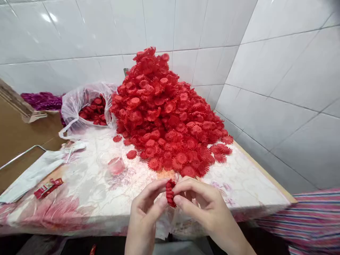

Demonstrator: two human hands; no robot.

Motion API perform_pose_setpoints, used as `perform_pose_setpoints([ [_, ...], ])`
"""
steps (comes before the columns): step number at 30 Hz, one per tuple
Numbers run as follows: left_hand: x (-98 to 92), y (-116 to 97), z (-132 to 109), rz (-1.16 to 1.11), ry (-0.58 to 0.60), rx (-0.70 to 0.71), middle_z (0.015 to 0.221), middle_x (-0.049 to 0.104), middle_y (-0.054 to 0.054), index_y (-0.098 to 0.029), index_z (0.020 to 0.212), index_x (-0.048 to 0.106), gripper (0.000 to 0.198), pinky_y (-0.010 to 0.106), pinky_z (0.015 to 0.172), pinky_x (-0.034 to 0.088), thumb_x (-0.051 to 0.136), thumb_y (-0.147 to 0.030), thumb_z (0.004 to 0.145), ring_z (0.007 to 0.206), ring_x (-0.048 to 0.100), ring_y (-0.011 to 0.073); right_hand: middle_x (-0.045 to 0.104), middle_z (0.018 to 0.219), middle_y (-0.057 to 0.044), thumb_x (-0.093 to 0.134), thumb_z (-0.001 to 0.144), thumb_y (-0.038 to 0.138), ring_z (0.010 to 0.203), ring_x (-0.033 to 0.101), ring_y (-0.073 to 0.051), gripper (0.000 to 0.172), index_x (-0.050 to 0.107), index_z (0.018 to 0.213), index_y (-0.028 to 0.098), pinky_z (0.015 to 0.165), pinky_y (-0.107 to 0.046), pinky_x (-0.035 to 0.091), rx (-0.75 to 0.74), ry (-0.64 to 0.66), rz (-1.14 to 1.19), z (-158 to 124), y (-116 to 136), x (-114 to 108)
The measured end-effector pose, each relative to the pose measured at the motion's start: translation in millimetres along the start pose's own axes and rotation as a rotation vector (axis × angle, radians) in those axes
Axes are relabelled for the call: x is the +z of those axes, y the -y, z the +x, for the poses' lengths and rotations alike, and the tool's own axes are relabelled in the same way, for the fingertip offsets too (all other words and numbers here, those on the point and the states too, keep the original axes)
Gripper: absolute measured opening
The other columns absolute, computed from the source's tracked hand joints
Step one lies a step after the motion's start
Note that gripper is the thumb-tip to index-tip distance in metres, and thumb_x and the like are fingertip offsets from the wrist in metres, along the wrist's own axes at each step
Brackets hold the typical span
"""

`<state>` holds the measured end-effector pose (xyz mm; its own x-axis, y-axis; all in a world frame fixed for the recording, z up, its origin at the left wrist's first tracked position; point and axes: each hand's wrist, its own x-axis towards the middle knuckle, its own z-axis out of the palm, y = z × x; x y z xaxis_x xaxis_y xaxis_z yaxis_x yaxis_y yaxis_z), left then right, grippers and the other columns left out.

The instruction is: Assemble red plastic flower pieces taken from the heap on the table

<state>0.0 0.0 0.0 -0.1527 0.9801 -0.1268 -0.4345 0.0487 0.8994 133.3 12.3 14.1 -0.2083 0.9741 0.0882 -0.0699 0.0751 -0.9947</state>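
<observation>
I hold one small red flower piece (170,193) between my two hands, with its frilled side turned edge-on to me and its long axis running nearly from 12 to 6 o'clock. My left hand (145,203) pinches it between thumb and fingertips from the 9 o'clock side; my right hand (208,202) pinches it likewise from the 3 o'clock side. Neither hand is nearer, since both touch it. It sits low, near the front edge of the counter (90,191). From it, the big red heap (170,120) rises at 12 o'clock, and a small clear cup (116,165) stands near 10 o'clock, on my left hand's side.
</observation>
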Motion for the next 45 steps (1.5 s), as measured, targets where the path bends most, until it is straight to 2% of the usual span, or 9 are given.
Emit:
perform_pose_setpoints([
  [4,-0.4,0,0,-0.009,0.008,-0.007,0.081,0.077,0.001,-0.026,0.078,0.079,0.027,0.015,0.069,0.053,0.087,-0.037,0.054,0.082,0.07,0.0166,0.064,0.07,0.001,0.069,0.078,0.027,0.063,0.051,-0.012,0.005,0.07,0.076,0.022,0.057,-0.024,0.038,-0.019,0.055,0.029,1,-2,-3],
  [8,0.5,-3,-2,-0.027,-0.01,-0.031,0.076,0.075,0.002,-0.026,0.076,0.079,0.032,0.019,0.068,0.053,0.088,-0.04,0.049,0.081,0.069,0.0185,0.067,0.07,0.0,0.072,0.075,0.025,0.064,0.053,-0.013,0.005,0.071,0.073,0.021,0.058,-0.024,0.039,-0.016,0.094,0.051,2,2,-5],
  [13,2.1,-5,-4,-0.061,-0.03,-0.053,0.076,0.074,0.0,-0.026,0.074,0.078,0.031,0.02,0.07,0.052,0.089,-0.038,0.048,0.078,0.068,0.0159,0.067,0.072,0.001,0.07,0.076,0.022,0.065,0.053,-0.013,0.003,0.073,0.074,0.022,0.06,-0.026,0.039,-0.016,0.119,0.038,2,6,-7],
  [19,2.4,-2,-4,-0.062,-0.073,-0.063,0.074,0.072,-0.002,-0.027,0.073,0.078,0.031,0.018,0.069,0.051,0.09,-0.038,0.047,0.08,0.068,0.0154,0.064,0.071,0.001,0.07,0.076,0.023,0.065,0.051,-0.014,0.004,0.073,0.074,0.022,0.059,-0.027,0.037,0.0,0.118,0.005,2,5,-8],
  [25,3.4,-2,-4,-0.07,-0.063,-0.068,0.074,0.073,-0.002,-0.027,0.073,0.078,0.031,0.017,0.067,0.051,0.09,-0.038,0.047,0.078,0.068,0.0144,0.066,0.07,0.001,0.069,0.077,0.022,0.064,0.051,-0.013,0.005,0.074,0.074,0.022,0.058,-0.026,0.037,-0.022,0.119,0.005,1,5,-9],
  [30,4.7,-2,-5,-0.05,-0.075,-0.053,0.076,0.074,0.001,-0.026,0.073,0.078,0.031,0.021,0.072,0.052,0.09,-0.038,0.047,0.081,0.068,0.0174,0.067,0.069,0.001,0.068,0.079,0.022,0.064,0.052,-0.013,0.008,0.074,0.074,0.022,0.057,-0.025,0.038,-0.038,0.119,0.0,1,8,-10],
  [35,5.1,-2,-7,-0.05,-0.064,-0.081,0.077,0.075,0.001,-0.027,0.074,0.078,0.032,0.019,0.069,0.051,0.089,-0.039,0.047,0.08,0.068,0.0168,0.065,0.068,0.001,0.071,0.078,0.027,0.062,0.051,-0.013,0.008,0.074,0.072,0.022,0.056,-0.026,0.038,-0.045,0.121,-0.006,1,10,-11],
  [45,4.2,-2,-8,-0.044,-0.048,-0.073,0.08,0.076,0.001,-0.026,0.075,0.078,0.032,0.018,0.069,0.051,0.089,-0.038,0.048,0.081,0.068,0.0162,0.064,0.071,0.001,0.066,0.078,0.018,0.064,0.051,-0.012,0.007,0.072,0.075,0.02,0.058,-0.025,0.038,-0.042,0.13,-0.071,-1,11,-12],
])
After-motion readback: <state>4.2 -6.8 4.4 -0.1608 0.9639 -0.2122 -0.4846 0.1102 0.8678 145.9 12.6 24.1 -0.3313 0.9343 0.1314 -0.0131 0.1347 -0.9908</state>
